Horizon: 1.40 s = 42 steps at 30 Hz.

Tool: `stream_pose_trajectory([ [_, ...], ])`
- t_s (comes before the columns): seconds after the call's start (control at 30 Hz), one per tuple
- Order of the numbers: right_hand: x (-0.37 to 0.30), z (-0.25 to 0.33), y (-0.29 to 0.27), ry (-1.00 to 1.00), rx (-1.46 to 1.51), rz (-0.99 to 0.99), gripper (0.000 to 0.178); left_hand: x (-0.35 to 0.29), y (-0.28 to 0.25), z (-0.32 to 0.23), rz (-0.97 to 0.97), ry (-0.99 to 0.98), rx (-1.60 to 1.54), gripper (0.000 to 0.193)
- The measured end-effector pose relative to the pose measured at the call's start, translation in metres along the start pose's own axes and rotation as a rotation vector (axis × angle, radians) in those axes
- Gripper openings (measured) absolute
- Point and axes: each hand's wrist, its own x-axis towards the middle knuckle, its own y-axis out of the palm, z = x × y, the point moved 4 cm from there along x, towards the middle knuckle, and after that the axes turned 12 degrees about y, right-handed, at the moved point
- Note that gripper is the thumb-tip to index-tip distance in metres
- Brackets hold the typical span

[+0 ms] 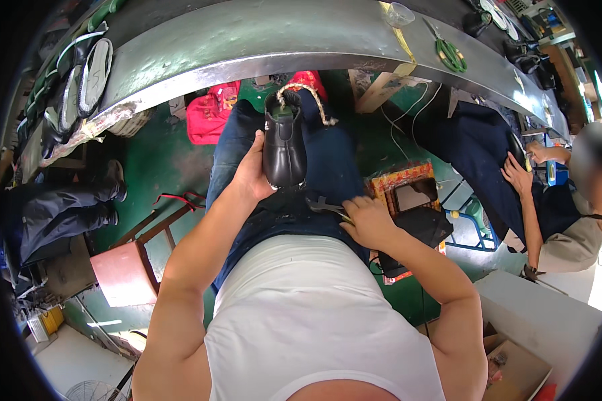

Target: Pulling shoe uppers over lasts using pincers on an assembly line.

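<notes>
A black leather shoe upper on a green last (285, 150) is in my left hand (253, 168), held above my lap with its opening away from me. My fingers and thumb grip its left side. A loop of twisted rope (312, 93) comes out of the shoe's opening. Over my right thigh, my right hand (368, 220) is closed round the handle of a pair of pliers (326, 206), whose metal head points left toward the shoe. The pliers' head stays apart from the shoe, and my palm hides much of the handle.
A metal-topped bench (247, 41) runs across ahead, with shoes (95, 77) at its left and green-handled scissors (450, 55) at its right. A co-worker's hand (517, 175) is at the right. Beside my right leg stands a box (408, 194); a stool (124, 273) is at the left.
</notes>
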Motion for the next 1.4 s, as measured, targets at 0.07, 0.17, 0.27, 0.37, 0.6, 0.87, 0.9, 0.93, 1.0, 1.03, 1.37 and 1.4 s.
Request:
stream_pose_trajectory([
  [0.07, 0.001, 0.006, -0.002, -0.145, -0.052, -0.151, 0.049, -0.004, -0.003, -0.003, -0.071, 0.045, 0.092, 0.055],
  [0.17, 0.016, 0.022, -0.026, -0.21, 0.202, -0.197, 0.07, -0.012, -0.009, -0.003, 0.014, 0.052, 0.049, 0.052],
  [0.27, 0.032, 0.047, -0.051, -0.067, 0.947, -0.023, 0.082, -0.034, 0.02, 0.0, -0.163, 0.239, 0.296, 0.052],
  [0.37, 0.053, 0.05, -0.077, -0.081, 1.439, -0.071, 0.083, -0.069, 0.058, -0.014, 0.031, 0.71, 0.662, 0.073],
  [0.6, 0.099, 0.079, -0.053, -0.468, 2.307, 1.33, 0.076, -0.057, 0.097, -0.085, 0.507, 0.888, 0.509, 0.068],
  [0.87, 0.093, 0.068, -0.038, 0.274, 1.554, 0.575, 0.079, -0.034, 0.107, -0.098, 0.196, 0.807, 0.419, 0.06],
  [0.9, 0.101, 0.054, -0.043, 0.175, 1.574, 0.372, 0.078, -0.032, 0.107, -0.096, 0.182, 0.781, 0.411, 0.06],
  [0.93, 0.108, 0.041, -0.047, 0.072, 1.58, 0.176, 0.076, -0.031, 0.105, -0.097, 0.163, 0.761, 0.405, 0.06],
  [1.0, 0.106, 0.037, -0.058, -0.101, 1.625, 0.101, 0.075, -0.026, 0.099, -0.096, 0.151, 0.734, 0.4, 0.06],
  [1.03, 0.1, 0.051, -0.079, -0.195, 1.365, -0.027, 0.081, -0.026, 0.097, -0.095, 0.133, 0.749, 0.403, 0.06],
  [1.37, 0.107, 0.092, -0.11, -0.248, 1.08, -0.339, 0.062, -0.028, 0.09, -0.088, 0.103, 0.92, 0.559, 0.052],
  [1.4, 0.11, 0.092, -0.106, -0.251, 1.082, -0.344, 0.062, -0.029, 0.091, -0.088, 0.1, 1.038, 0.642, 0.05],
])
